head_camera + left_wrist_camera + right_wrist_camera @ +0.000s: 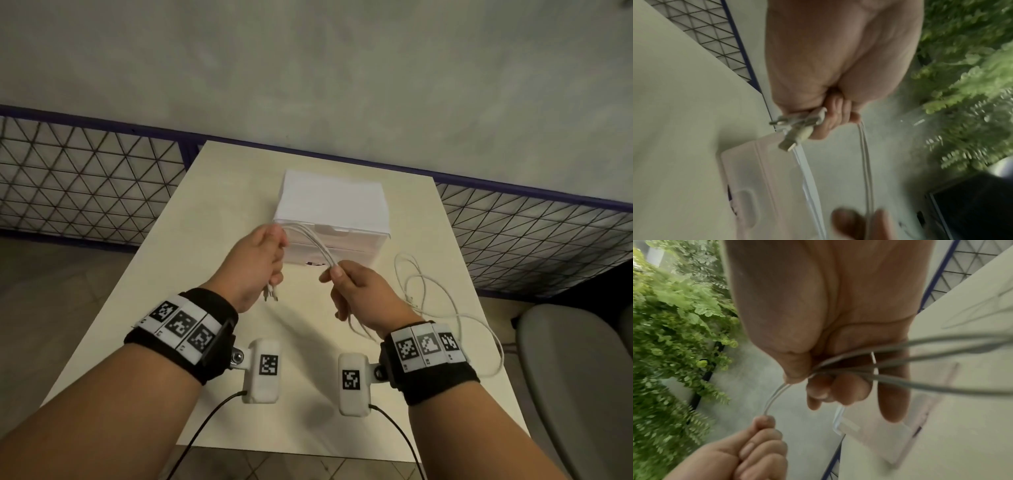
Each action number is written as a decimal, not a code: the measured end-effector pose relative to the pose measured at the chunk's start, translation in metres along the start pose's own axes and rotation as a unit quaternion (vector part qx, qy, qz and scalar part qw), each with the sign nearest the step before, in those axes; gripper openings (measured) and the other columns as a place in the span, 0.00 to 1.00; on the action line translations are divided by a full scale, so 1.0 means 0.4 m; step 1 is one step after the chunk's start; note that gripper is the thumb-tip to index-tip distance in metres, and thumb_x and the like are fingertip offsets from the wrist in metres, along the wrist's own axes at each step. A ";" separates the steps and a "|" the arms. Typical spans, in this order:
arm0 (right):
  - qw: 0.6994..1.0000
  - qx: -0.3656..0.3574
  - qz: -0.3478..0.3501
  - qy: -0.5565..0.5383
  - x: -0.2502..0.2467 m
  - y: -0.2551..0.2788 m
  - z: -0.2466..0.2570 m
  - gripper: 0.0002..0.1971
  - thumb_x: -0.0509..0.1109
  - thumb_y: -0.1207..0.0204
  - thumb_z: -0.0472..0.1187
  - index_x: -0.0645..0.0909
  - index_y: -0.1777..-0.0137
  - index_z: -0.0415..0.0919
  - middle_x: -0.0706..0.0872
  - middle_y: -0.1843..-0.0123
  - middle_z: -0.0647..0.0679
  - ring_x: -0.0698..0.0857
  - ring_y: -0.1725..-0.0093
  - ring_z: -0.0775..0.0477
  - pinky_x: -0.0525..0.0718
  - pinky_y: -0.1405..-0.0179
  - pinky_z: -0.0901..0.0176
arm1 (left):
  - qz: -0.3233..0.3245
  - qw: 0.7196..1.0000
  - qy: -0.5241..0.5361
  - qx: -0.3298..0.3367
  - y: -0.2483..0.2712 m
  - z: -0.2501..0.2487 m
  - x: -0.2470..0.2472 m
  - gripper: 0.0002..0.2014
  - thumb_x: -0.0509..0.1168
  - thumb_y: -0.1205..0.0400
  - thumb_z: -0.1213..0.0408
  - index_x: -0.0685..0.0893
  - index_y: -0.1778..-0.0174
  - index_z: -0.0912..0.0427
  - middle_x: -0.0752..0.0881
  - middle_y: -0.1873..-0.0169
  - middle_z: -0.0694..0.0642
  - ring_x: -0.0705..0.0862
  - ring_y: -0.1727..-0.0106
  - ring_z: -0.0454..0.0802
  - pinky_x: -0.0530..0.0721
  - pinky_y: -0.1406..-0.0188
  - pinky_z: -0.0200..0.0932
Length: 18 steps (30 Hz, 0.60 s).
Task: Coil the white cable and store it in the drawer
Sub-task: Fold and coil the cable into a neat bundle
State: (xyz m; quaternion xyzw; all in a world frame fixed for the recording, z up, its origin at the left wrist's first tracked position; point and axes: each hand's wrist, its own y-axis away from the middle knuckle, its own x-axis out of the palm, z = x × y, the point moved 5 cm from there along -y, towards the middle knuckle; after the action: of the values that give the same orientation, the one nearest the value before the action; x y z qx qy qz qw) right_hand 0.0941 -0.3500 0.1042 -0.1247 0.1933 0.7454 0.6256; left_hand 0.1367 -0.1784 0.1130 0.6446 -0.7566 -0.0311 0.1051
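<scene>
Grey wall (308, 61) and a blue-framed wire mesh fence (85, 178) are standing behind a pale table (212, 212). On the table, toward 12 o'clock from the hands, a white drawer unit (332, 202) is sitting, and its front is facing the person.

Both hands are hovering above the table, just in front of the drawer unit. The left hand (255, 263) is gripping the white cable (317, 245) with the fingers curled tightly around several strands. In the left wrist view the cable plugs (797, 128) are sticking out from the bottom of this fist. The right hand (363, 294) is pinching the same strands between the thumb and the curled fingers, so a short bundle is stretching between the two hands, from about 10 o'clock to 4 o'clock.

Below the right hand, more strands are hanging down toward the wrist. The loose rest of the cable is lying on the table at about 3 o'clock from the right hand, in wide loops reaching to the table edge. A grey chair (579, 377) is standing beside that edge. Both wrists are wearing black bands with printed markers.
</scene>
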 end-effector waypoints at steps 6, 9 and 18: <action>0.998 -0.009 -0.057 -0.027 0.042 0.005 -0.012 0.14 0.53 0.15 0.48 0.79 0.43 0.47 0.75 0.75 0.54 0.74 0.75 0.57 0.73 0.66 0.55 | -0.020 1.000 -0.018 0.016 0.005 -0.002 0.008 0.15 0.50 0.11 0.56 0.79 0.54 0.58 0.67 0.75 0.49 0.63 0.77 0.44 0.66 0.77 0.40; 0.994 -0.033 -0.097 -0.039 0.037 -0.012 0.028 0.13 0.53 0.15 0.47 0.77 0.48 0.42 0.76 0.77 0.53 0.73 0.76 0.56 0.71 0.67 0.55 | 0.020 0.999 -0.043 0.014 0.015 0.019 0.045 0.17 0.50 0.11 0.55 0.83 0.46 0.57 0.74 0.64 0.54 0.64 0.78 0.44 0.69 0.75 0.42; 0.989 -0.104 -0.045 0.098 0.051 -0.029 0.078 0.11 0.54 0.15 0.45 0.74 0.56 0.45 0.79 0.67 0.55 0.77 0.69 0.60 0.76 0.61 0.57 | 0.097 0.995 -0.020 -0.009 0.023 0.030 0.090 0.19 0.50 0.12 0.53 0.84 0.38 0.50 0.74 0.62 0.57 0.69 0.69 0.44 0.72 0.73 0.40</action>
State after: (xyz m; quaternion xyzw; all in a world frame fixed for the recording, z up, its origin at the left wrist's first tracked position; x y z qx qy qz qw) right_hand 0.1036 -0.3165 0.1219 -0.2699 0.1694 0.7168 0.6202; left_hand 0.1200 -0.2132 0.1072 0.5669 -0.8170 -0.0404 0.0978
